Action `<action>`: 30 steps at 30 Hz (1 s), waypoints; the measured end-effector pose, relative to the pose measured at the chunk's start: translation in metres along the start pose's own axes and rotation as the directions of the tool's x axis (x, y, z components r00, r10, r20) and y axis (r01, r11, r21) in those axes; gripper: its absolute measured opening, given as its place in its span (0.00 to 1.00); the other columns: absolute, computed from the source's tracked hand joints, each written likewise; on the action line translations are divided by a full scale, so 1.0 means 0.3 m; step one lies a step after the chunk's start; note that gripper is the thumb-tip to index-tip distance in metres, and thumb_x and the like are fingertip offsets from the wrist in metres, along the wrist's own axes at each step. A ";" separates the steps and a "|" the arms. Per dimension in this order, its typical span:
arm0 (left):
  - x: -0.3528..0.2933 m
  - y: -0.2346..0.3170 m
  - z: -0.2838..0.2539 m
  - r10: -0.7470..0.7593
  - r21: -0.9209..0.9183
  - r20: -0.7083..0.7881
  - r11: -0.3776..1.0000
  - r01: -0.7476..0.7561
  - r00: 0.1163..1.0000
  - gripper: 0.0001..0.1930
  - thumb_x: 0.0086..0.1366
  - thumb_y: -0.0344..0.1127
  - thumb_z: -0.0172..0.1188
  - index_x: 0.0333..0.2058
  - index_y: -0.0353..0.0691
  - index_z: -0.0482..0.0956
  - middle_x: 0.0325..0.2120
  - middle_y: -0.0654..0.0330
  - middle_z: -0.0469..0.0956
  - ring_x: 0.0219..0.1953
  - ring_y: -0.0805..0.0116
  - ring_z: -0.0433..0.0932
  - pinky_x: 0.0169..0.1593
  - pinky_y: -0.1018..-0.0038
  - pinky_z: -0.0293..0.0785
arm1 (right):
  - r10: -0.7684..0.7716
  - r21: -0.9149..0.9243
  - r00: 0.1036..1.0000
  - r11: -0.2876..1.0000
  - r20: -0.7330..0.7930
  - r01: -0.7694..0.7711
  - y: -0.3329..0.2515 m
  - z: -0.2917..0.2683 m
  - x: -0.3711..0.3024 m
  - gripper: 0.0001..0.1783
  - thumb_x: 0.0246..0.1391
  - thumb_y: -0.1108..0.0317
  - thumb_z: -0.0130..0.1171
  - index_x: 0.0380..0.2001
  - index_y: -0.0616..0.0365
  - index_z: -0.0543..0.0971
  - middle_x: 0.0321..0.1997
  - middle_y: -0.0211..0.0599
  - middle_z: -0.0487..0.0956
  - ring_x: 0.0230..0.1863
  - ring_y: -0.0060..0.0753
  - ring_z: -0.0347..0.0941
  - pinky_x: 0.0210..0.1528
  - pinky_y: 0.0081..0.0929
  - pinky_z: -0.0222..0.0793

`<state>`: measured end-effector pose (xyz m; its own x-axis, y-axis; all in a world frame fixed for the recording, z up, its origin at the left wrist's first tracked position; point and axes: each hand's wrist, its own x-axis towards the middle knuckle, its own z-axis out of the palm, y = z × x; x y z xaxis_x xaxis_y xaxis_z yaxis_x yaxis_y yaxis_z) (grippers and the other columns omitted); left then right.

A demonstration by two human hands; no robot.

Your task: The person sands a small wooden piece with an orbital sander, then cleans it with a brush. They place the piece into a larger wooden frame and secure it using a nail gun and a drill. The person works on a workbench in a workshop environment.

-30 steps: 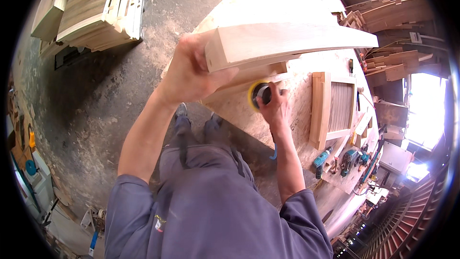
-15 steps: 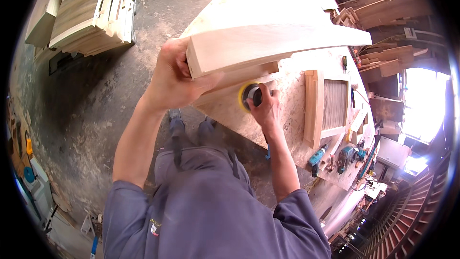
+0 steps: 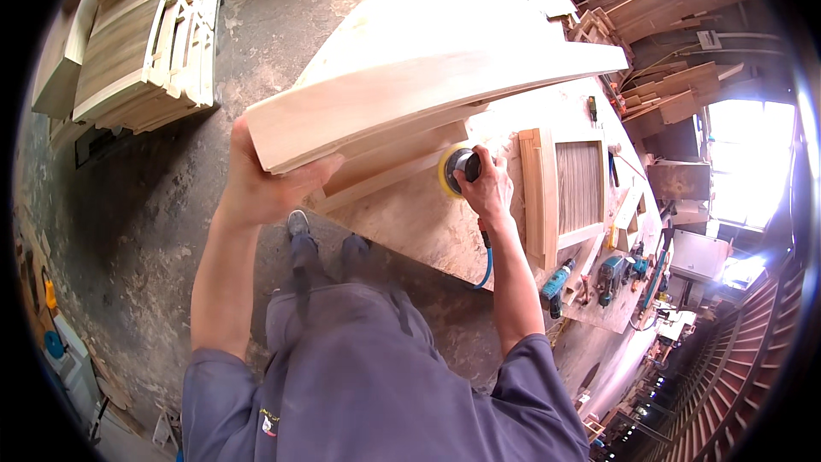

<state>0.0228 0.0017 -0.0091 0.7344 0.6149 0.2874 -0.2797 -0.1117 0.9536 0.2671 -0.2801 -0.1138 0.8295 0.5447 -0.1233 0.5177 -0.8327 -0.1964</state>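
Observation:
My left hand [image 3: 265, 184] grips the near end of a long pale wooden frame piece [image 3: 428, 98], which stands on its edge on the workbench [image 3: 410, 222] and reaches away to the upper right. My right hand [image 3: 487, 188] is closed on a round sander [image 3: 457, 167] with a yellow pad, pressed against the lower side of that wooden piece. A blue hose [image 3: 487, 265] hangs from the sander over the bench edge.
A louvred wooden door panel [image 3: 569, 192] lies flat on the bench right of my right hand. Power drills and tools [image 3: 599, 278] sit at the bench's near right end. Stacked wooden frames [image 3: 141, 43] rest on the concrete floor at upper left. Lumber piles stand at upper right.
The sander and my right hand have slid slightly left along the wooden piece. My left hand keeps its hold on the piece's end.

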 end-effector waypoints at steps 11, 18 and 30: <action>-0.034 -0.038 -0.005 0.027 0.019 -0.031 0.999 -0.026 0.999 0.19 0.50 0.20 0.76 0.42 0.29 0.82 0.35 0.58 0.85 0.39 0.74 0.83 0.43 0.74 0.81 | 0.016 -0.046 1.000 0.999 0.010 -0.016 0.018 -0.017 0.016 0.34 0.48 0.54 0.73 0.59 0.39 0.73 0.47 0.55 0.76 0.46 0.63 0.80 0.48 0.53 0.77; -0.039 -0.030 0.002 -0.020 -0.010 -0.036 1.000 0.020 0.999 0.18 0.50 0.20 0.75 0.41 0.28 0.83 0.34 0.58 0.86 0.37 0.74 0.83 0.42 0.75 0.81 | 0.000 -0.029 1.000 1.000 0.015 0.000 0.017 -0.017 0.020 0.33 0.49 0.54 0.73 0.58 0.39 0.73 0.46 0.54 0.77 0.46 0.62 0.80 0.48 0.53 0.77; -0.036 -0.020 0.011 0.015 0.042 -0.033 0.999 -0.014 0.999 0.17 0.50 0.20 0.75 0.40 0.28 0.83 0.32 0.59 0.85 0.35 0.75 0.82 0.40 0.76 0.80 | 0.024 -0.032 0.999 0.999 0.047 -0.022 0.010 -0.033 0.017 0.34 0.48 0.55 0.74 0.59 0.39 0.73 0.47 0.56 0.76 0.46 0.64 0.80 0.49 0.54 0.77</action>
<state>0.0186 -0.0069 -0.0177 0.7089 0.6388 0.2990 -0.2639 -0.1528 0.9524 0.2750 -0.2806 -0.1052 0.8309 0.5288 -0.1731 0.5054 -0.8474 -0.1626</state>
